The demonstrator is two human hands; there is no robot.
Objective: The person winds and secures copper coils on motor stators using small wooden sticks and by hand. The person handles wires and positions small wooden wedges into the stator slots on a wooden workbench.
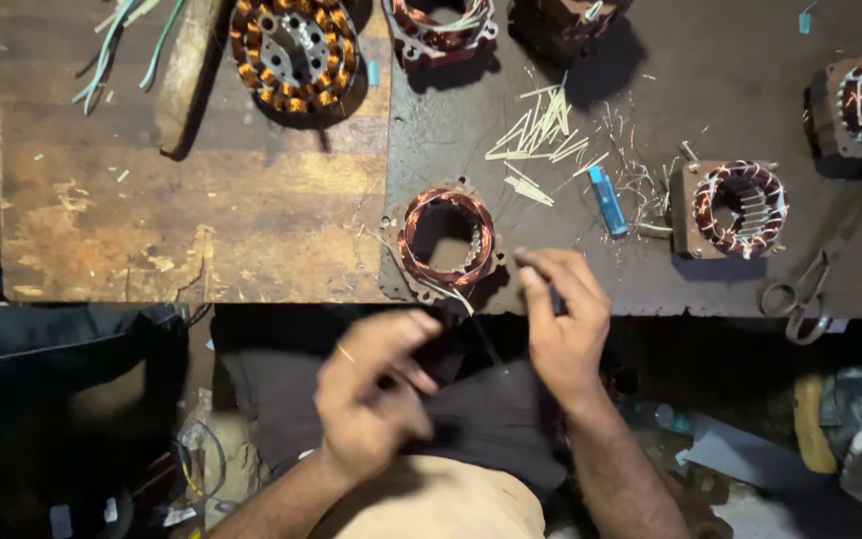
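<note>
Working at the bench edge, the right hand [563, 317] pinched a fine wire beside the copper-wound stator [446, 240], while the blurred left hand [376, 394], fingers curled, grip unclear, hovered below it; coils lay wound, leads loose, other stators [740, 208] waiting.

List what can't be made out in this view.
Head view:
- Left hand: motion-blurred, so its grip is unclear.
- Wire at the stator: too thin to trace to the right hand.
- Stators along the top: cut off by the edge.
- Floor under the bench: too dark.
</note>
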